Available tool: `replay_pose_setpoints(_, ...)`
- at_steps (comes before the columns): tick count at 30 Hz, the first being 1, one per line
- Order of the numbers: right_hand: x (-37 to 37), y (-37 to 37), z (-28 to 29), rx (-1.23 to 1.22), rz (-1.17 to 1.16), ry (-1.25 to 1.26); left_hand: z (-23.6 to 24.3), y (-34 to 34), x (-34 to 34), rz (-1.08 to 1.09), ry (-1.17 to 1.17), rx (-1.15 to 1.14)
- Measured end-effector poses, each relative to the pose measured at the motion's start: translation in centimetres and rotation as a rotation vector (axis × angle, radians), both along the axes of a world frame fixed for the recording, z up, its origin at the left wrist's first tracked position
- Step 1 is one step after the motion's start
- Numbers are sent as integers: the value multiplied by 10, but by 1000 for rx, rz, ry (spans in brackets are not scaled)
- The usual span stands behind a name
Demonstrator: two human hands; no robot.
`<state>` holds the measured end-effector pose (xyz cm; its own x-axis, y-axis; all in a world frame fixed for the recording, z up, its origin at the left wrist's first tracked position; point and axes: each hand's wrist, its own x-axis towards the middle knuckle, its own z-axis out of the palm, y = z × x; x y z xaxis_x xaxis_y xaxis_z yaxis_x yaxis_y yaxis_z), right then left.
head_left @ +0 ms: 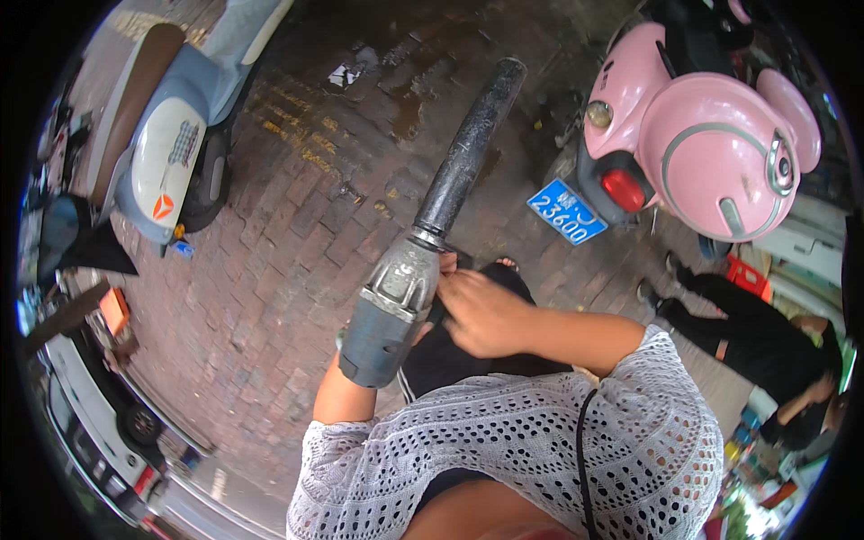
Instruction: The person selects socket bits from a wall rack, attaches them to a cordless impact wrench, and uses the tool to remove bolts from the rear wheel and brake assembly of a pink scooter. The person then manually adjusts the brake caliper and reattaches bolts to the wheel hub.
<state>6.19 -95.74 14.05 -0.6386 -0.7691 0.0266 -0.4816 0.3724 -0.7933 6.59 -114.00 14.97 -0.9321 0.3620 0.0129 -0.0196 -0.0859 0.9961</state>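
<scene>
In front of me a power tool [394, 288] points up and away. It has a dark grey motor body, a bare metal gear housing and a long, scuffed black barrel [466, 148]. Most of my left hand [421, 333] is hidden behind the body; its forearm comes up underneath, and bits of finger show at the right edge, so it grips the tool from below. My right hand [483, 315] is closed beside the metal housing, slightly blurred, with its fingertips against the tool's right side. What those fingers pinch cannot be made out.
A pink scooter [711, 144] with a blue plate [567, 211] stands far right, a blue-and-white scooter [171, 135] far left. A white car [94, 405] is at lower left. A person in black [747, 328] is at right. Wet brick paving [270, 297] lies below.
</scene>
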Motion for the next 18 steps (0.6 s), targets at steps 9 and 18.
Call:
replay_pose_setpoints(9,-119,4,-73,-1217,-698,-1306,-77,-49,-96,-308,-690,346)
replay_pose_setpoints(18,-247,24,-157,-1373,-1169,-1406,-159,-16,-291,-527,-669,342)
